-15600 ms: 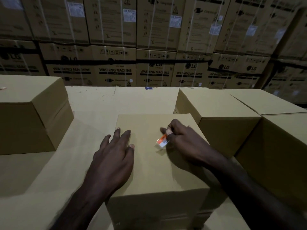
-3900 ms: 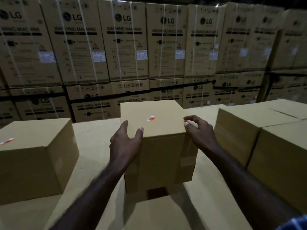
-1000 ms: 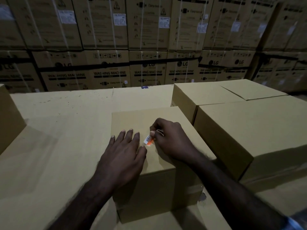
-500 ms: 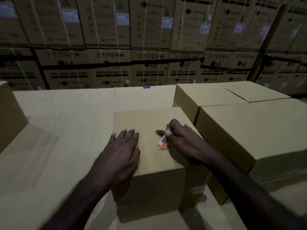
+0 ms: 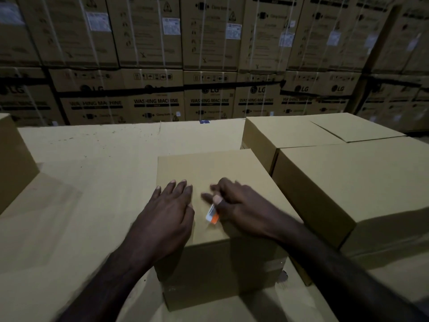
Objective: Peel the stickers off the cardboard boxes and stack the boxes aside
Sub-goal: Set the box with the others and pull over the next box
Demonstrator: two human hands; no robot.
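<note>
Stacked washing-machine cartons (image 5: 209,66) fill the dim background, printed with logos and bound with pale straps. Below them a broad cardboard-covered worktop (image 5: 81,194) is seen, on which a plain cardboard box (image 5: 209,168) stands at the centre, its top face turned up toward the camera. Just to its right two larger boxes (image 5: 336,182) are set side by side, their near corner close against it, and the corner of another box (image 5: 11,159) is cut off at the left edge. The left hand (image 5: 167,217) is laid flat on the box top, palm down, with the fingers extended and held close together, pointing away from the person; the forearm runs in from the lower left. The right hand (image 5: 241,208) is blurred, its fingers loosely curled above the lid, and a small sticker (image 5: 212,215) is pinched between thumb and forefinger. The sticker is white at its upper end and orange at its lower end, and its long axis slopes from the thumb tip down and to the right toward the near edge of the box. It is tilted up off the cardboard, though whether its lower end is touching the lid cannot be told. The right forearm comes in from the lower right corner, crossing over the near right corner of the box.
</note>
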